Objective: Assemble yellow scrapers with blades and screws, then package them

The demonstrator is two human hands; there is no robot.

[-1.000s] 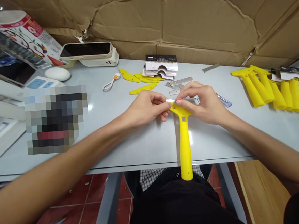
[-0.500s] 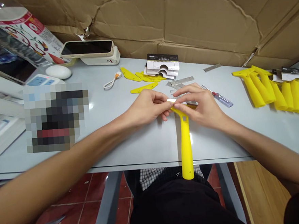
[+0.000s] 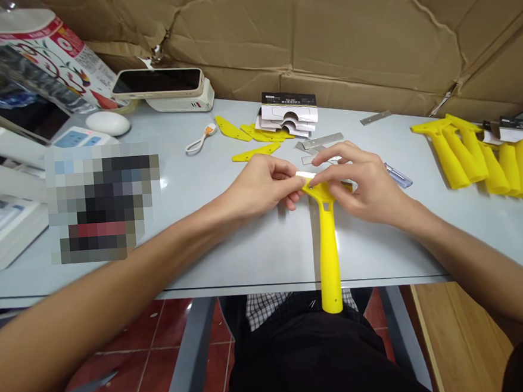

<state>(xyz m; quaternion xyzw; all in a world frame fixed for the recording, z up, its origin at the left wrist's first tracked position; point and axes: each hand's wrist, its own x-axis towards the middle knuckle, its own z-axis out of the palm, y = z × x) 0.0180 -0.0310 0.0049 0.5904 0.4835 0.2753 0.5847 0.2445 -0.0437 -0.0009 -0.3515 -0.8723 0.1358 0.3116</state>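
Note:
A yellow scraper [image 3: 328,245] lies with its head over the table and its handle reaching past the front edge toward my body. My left hand [image 3: 265,187] pinches the left end of the scraper's head. A pale blade strip [image 3: 305,174] shows along the head's far edge. My right hand [image 3: 359,180] is spread over the head's right side, its index fingertip touching a small screw [image 3: 311,186] there. Part of the head is hidden under those fingers. Beside my right hand, a screwdriver handle [image 3: 398,175] sticks out; its shaft is hidden.
Loose metal blades [image 3: 324,140] and yellow plates [image 3: 256,153] lie beyond my hands, near stacked blade boxes [image 3: 288,112]. Several yellow scraper handles [image 3: 449,156] sit at right. A phone [image 3: 158,82], white mouse [image 3: 108,124] and cable loop [image 3: 200,139] are at left. Cardboard [image 3: 366,33] stands behind.
My right thumb and fingers have shifted right along the head, uncovering the screw under the index fingertip. My left hand keeps its pinch. The whole view has shifted slightly.

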